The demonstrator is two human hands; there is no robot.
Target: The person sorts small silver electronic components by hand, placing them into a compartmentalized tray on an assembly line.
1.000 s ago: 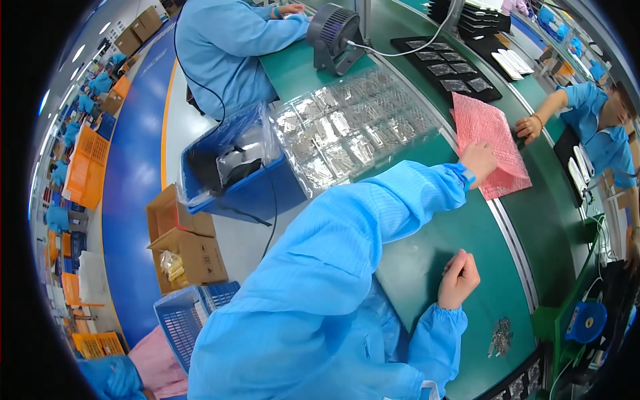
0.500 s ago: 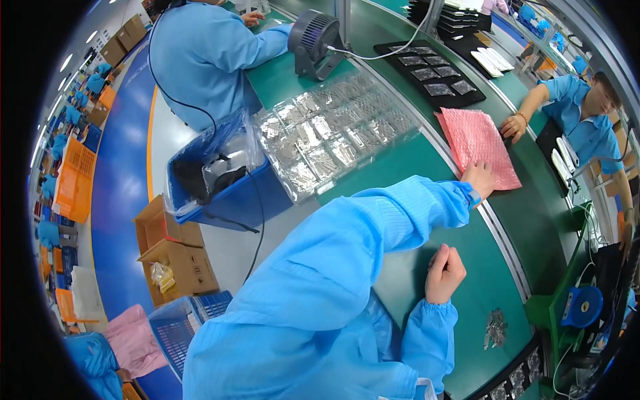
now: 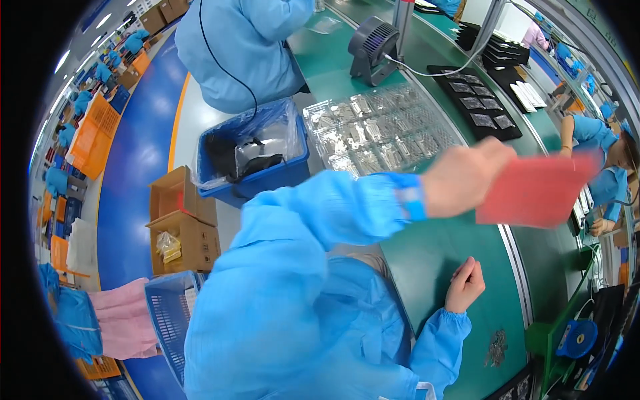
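Observation:
A pink bubble-wrap bag, smeared by motion, is lifted above the green table. My left hand grips its left end, with the arm stretched across the bench. My right hand rests on the tabletop nearer to me, fingers curled in and nothing visible in them. A small heap of metal parts lies on the green surface below that hand. Beyond my left forearm stands a clear compartment tray filled with flat metal pieces.
A blue bin lined with plastic and an open carton stand left of the bench. Farther off are a grey fan and a black tray of small clear packets. Co-workers sit across and at upper left.
My left hand has taken hold of the pink bag and raised it off the bench. The co-worker's hand across has moved away from the bag. My right hand stays on the table.

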